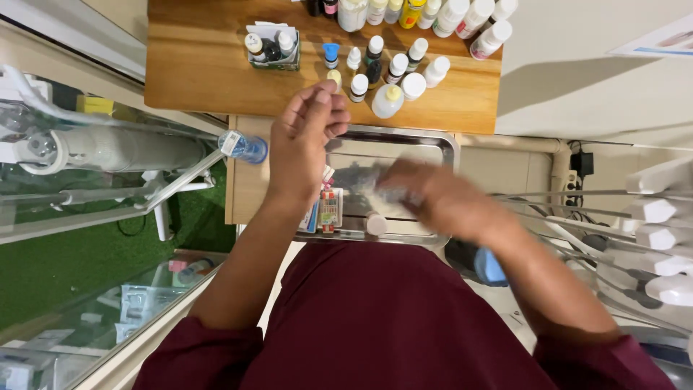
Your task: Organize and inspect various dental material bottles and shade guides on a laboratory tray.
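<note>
My left hand (307, 133) is raised over the near edge of a wooden board (209, 72). Its fingers are bunched together just below a small bottle with a pale yellow cap (334, 76); whether they grip it is unclear. My right hand (440, 202) is blurred by motion over a steel tray (404, 137). A pale, smeared shape (372, 184) lies at its fingertips, and I cannot tell whether the hand holds it. Small coloured packets (328, 209) lie in the tray's left part under my left wrist.
Several small dropper bottles (397, 68) and taller bottles (447, 14) stand on the board, with a small holder of bottles (273, 47) at left. A blue-tipped instrument (244, 146) juts in from the left. White handpiece holders (660, 238) line the right.
</note>
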